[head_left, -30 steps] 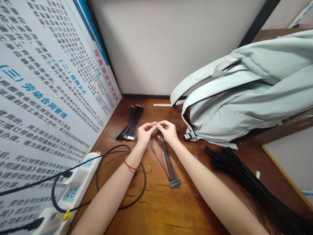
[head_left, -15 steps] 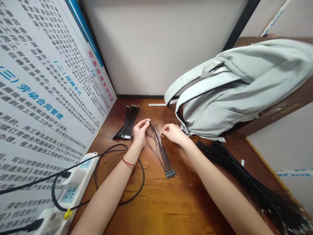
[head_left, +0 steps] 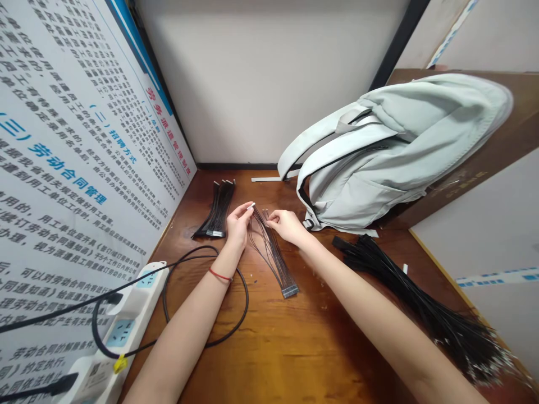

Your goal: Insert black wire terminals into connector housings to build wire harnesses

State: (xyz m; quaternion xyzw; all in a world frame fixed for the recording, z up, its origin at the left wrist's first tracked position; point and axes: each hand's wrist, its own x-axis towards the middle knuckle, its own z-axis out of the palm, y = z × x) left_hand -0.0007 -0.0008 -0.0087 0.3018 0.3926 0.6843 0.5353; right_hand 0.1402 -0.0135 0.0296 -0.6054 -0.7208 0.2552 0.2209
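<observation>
Black wire harness [head_left: 272, 255] across the bench [head_left: 261, 359], its connector [head_left: 289, 290] at six o'clock, wires fanning up between the hands! Left hand [head_left: 238, 224] pinches a small white tip [head_left: 251, 206]; right hand [head_left: 287, 227] has its fingers together by the wire ends [head_left: 266, 215].

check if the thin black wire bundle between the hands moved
Yes, the thin black wire bundle has slid toward the wall, judged against the black cable stack.

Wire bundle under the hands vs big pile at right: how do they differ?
Central bundle is a thin, loose fan of wires; the right pile is far thicker and denser. The Central bundle lies mid-desk, the right pile toward the desk's right edge. Both are dark wires on the wooden desk.
</observation>
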